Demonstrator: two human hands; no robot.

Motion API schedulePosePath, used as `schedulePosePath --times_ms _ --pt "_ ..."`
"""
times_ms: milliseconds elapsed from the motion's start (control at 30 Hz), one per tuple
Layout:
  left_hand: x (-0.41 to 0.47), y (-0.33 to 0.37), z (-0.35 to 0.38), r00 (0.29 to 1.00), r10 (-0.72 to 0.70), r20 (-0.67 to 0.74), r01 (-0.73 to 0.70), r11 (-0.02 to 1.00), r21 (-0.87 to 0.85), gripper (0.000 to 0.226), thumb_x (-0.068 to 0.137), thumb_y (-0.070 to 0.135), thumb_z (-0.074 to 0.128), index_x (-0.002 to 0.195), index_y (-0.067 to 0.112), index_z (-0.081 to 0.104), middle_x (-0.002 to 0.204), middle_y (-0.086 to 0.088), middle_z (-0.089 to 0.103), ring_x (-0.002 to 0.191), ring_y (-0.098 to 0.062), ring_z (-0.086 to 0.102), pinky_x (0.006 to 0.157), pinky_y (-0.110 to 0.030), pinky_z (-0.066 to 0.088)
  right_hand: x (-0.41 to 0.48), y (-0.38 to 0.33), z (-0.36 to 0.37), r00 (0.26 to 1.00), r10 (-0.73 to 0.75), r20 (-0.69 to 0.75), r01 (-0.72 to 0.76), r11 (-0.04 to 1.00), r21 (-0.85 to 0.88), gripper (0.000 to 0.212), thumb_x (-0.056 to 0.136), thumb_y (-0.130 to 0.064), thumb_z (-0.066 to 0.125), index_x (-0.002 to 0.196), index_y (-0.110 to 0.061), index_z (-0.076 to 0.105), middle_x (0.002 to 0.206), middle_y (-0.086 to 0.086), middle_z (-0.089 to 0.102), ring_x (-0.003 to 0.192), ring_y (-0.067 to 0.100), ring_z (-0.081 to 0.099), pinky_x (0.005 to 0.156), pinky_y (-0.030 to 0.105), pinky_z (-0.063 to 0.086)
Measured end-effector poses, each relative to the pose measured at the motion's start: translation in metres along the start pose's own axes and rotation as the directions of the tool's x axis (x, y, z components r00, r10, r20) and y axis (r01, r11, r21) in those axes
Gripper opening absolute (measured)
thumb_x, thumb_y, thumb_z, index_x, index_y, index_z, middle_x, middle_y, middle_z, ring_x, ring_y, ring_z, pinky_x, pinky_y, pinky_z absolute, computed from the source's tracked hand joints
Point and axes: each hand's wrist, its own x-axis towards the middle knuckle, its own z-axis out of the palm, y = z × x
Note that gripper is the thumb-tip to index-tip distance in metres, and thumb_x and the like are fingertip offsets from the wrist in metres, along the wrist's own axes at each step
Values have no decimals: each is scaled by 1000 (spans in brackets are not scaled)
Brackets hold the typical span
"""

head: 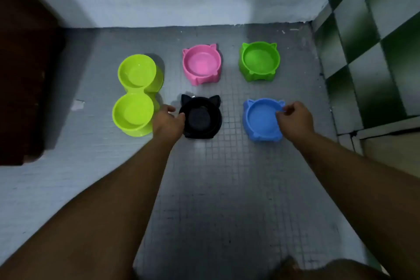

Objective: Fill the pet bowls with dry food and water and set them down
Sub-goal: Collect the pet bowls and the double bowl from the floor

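Note:
Several empty plastic pet bowls stand on the grey tiled floor. A black cat-eared bowl (202, 118) is in the near row, and my left hand (169, 120) grips its left rim. To its right sits a blue cat-eared bowl (261, 120); my right hand (295, 120) pinches its right rim. Behind them stand a pink cat-eared bowl (201, 65) and a green cat-eared bowl (260, 61). A lime double bowl (136, 95) lies at the left. I see no food or water in any of them.
A white wall closes the back of the floor (227, 188). A dark wooden door or cabinet (25, 75) stands at the left. A green-and-white checkered tiled wall (375, 52) rises at the right, with a step at its foot.

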Motion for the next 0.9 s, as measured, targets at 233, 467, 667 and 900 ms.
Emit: schedulePosePath --times_ms 233,467,667,900 --pt "4 -13 20 997 -72 0 72 996 44 61 87 38 78 136 4 61 132 -23 65 122 -37 62 102 -42 50 9 36 19 957 285 53 -282 957 -62 65 85 -35 76 131 5 51 130 23 59 115 38 61 86 35 49" --pt "4 -13 26 993 -114 13 112 988 107 26 86 21 70 94 -3 72 101 -25 74 98 -39 70 83 -41 53 18 41 30 950 310 42 -305 948 -95 48 82 -27 72 117 6 64 115 24 68 103 38 67 78 34 52" --pt "3 -5 19 990 -143 -8 143 988 60 33 88 22 68 107 -6 65 111 -27 69 105 -41 65 87 -40 50 21 33 24 950 307 52 -308 951 11 56 76 -33 72 116 4 61 113 23 67 101 37 68 82 36 55" --pt "27 -15 15 992 -127 15 128 986 -103 56 65 47 73 106 10 68 101 -17 74 91 -32 73 85 -46 60 24 39 7 953 272 133 -300 909 288 51 68 -31 82 104 -4 58 107 19 67 86 34 71 67 53 62"
